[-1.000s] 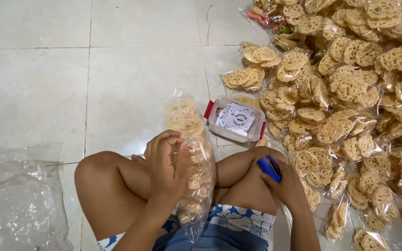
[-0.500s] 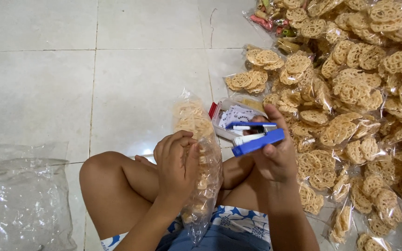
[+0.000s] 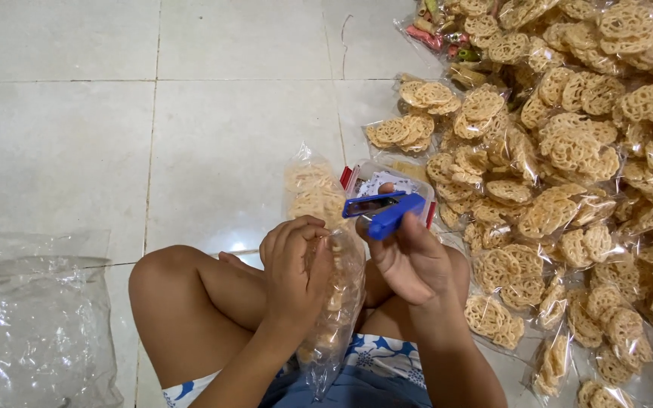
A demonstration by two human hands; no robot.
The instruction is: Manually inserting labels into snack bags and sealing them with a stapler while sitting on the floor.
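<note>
Left hand [image 3: 296,264] clamped on snack bag [image 3: 334,279] over lap | right hand [image 3: 410,261] closed around blue stapler [image 3: 383,211], just beside bag top | step: likely sealing | next: fold top between stapler's arms

1. A clear plastic bag of pale lattice-shaped crackers [image 3: 326,249] stands upright over the lap, gripped at its middle.
2. A small clear plastic box with red clips [image 3: 387,181] sits on the floor just behind that bag; white printed paper slips lie inside.
3. A large heap of clear sealed cracker packets [image 3: 568,151] covers the floor on the right.
4. A packet of multicoloured snacks [image 3: 440,38] lies at the heap's far edge.
5. A stack of empty clear plastic bags [image 3: 32,325] lies at lower left.
</note>
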